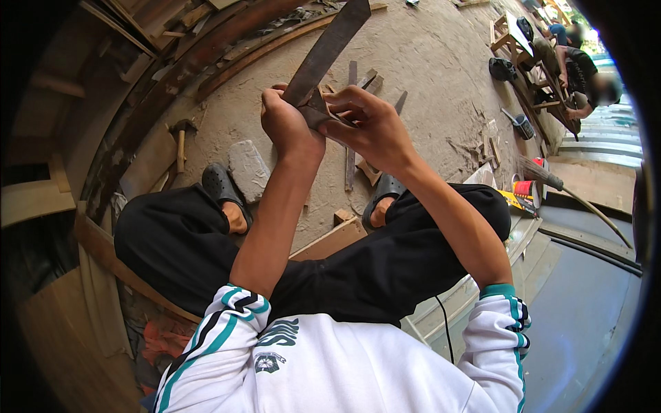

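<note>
My left hand point(289, 124) is wrapped round the near end of a long, flat, dark strip point(327, 51), which tilts up and away to the right. Its far end is cut at an angle; whether it is wood or metal I cannot tell. My right hand point(368, 127) presses a small brown folded piece point(315, 110), which looks like sandpaper, against the strip's near end. The fingers partly cover this piece. Beyond and below my hands, more dark strips point(350, 168) lie on the floor between my feet.
A whitish block point(248, 171) lies by my left shoe, with a hammer point(181, 144) further left. Wood scraps and boards point(234, 58) line the left side. At right are a broom point(544, 173), a red tin point(525, 190) and a dark cup point(523, 126). Another person point(582, 76) bends over a wooden bench.
</note>
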Available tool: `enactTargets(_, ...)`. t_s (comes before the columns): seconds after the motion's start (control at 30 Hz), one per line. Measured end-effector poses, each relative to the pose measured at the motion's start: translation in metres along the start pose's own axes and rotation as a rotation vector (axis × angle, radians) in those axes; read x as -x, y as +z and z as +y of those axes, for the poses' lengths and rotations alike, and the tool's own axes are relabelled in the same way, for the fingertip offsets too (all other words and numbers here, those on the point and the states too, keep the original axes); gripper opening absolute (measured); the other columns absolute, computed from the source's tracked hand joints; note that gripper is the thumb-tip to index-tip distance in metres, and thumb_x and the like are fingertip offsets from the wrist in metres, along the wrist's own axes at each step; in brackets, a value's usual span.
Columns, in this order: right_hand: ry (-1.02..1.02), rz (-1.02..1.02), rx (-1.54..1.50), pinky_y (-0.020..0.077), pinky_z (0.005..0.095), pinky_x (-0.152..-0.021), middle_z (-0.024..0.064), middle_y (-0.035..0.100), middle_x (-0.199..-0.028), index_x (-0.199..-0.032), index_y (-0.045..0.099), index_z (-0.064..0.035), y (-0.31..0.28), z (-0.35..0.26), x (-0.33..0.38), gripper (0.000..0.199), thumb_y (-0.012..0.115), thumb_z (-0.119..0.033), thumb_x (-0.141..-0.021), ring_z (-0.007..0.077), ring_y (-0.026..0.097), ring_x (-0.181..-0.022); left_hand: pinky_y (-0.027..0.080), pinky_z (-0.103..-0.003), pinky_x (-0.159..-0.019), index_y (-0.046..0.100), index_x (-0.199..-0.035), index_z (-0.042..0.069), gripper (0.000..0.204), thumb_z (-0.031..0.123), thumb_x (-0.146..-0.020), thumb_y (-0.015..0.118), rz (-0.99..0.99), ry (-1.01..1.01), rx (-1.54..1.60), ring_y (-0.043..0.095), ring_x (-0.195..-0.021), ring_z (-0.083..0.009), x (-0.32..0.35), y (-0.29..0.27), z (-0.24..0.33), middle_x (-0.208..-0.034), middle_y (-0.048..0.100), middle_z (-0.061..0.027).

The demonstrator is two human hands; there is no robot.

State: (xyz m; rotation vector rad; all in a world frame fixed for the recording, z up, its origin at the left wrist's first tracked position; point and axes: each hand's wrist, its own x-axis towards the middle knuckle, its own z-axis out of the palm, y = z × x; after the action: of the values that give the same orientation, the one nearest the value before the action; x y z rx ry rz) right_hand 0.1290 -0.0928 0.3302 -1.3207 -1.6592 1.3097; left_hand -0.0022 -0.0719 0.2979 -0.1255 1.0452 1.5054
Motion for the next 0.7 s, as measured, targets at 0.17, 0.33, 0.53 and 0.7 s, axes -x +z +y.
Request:
enactTargets(0.17,-0.02,0.009,-0.013,0.0559,0.0301,-0.073,0.0128,0.071,-0.099,-0.109,0.064,0.0002,-0.002,0.004,-0.002,0.032,0.079,-0.014,-0.084,0.0168,0.07,-0.088,0.051,-0.041,-0.077,0.047,-0.103,0.007,0.024,0.026,-0.096,0.035,-0.053,0.01,-0.016,0.061,-0.088,-0.0237,0.001,0.002,-0.001,-0.098,0.06,-0.0114)
enactTargets(0.33,-0.026,0.005,-0.018,0.0557,0.0291,-0.072,0.0105,0.071,-0.097,-0.104,0.066,0.0003,-0.005,0.001,-0.002,0.025,0.078,-0.014,-0.086,0.0142,0.069,-0.086,0.05,-0.04,-0.077,0.047,-0.103,0.007,0.024,0.027,-0.096,0.034,-0.052,0.033,-0.027,0.061,-0.087,-0.0236,-0.001,0.001,-0.005,-0.097,0.06,-0.011)
enactTargets(0.53,-0.041,0.026,-0.12,0.0546,0.0284,-0.076,0.0089,0.071,-0.099,-0.101,0.066,0.0001,-0.004,0.002,-0.002,0.018,0.073,-0.013,-0.09,0.0134,0.069,-0.091,0.049,-0.039,-0.076,0.047,-0.104,0.008,0.024,0.028,-0.096,0.035,-0.068,-0.002,-0.042,0.059,-0.086,-0.0217,0.009,0.004,0.001,-0.097,0.06,-0.0099)
enactTargets(0.7,-0.02,0.039,-0.12,0.0543,0.0284,-0.079,0.009,0.071,-0.099,-0.1,0.065,0.0005,-0.002,0.001,-0.002,0.017,0.072,-0.012,-0.092,0.0138,0.069,-0.092,0.048,-0.041,-0.077,0.047,-0.103,0.01,0.023,0.028,-0.095,0.035,-0.04,0.02,-0.033,0.058,-0.087,-0.0209,0.008,0.004,0.002,-0.095,0.06,-0.0086)
